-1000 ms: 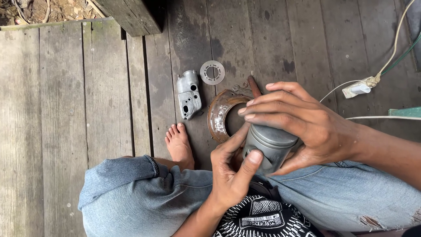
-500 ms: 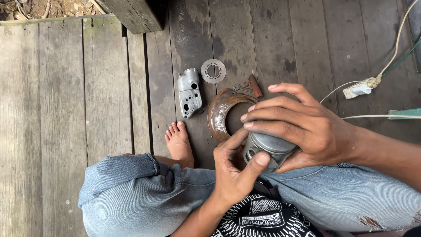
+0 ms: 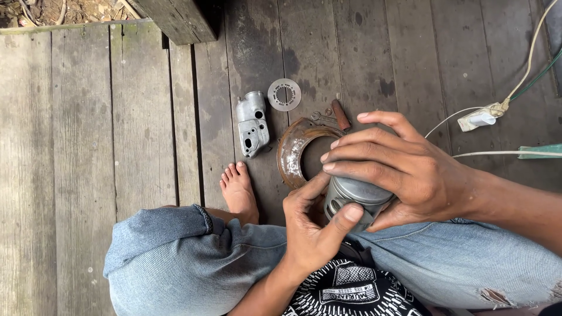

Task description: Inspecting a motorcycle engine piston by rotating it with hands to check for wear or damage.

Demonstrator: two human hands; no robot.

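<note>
- While I look down from the head camera, my right hand (image 3: 410,169) is cupped over the top of a grey metal cylinder, a piston-like part (image 3: 355,198), fingers curled closed around it.
- My left hand (image 3: 310,225) grips the same cylinder from below, thumb pressed on its lower rim, fingers bent against its side.
- That cylinder sits held above my lap, over the blue denim jeans (image 3: 193,257).
- Just beyond it, a rusty round metal cover with a large hole (image 3: 293,153) lies on the weathered wooden plank deck (image 3: 82,146).
- Near that lie a small grey cast housing (image 3: 252,123), a thin perforated silver disc (image 3: 284,94) and a brown-handled tool (image 3: 341,114).
- My bare foot (image 3: 238,190) rests beside the housing.
- A white cable with a plug (image 3: 480,117) runs off on the right.
</note>
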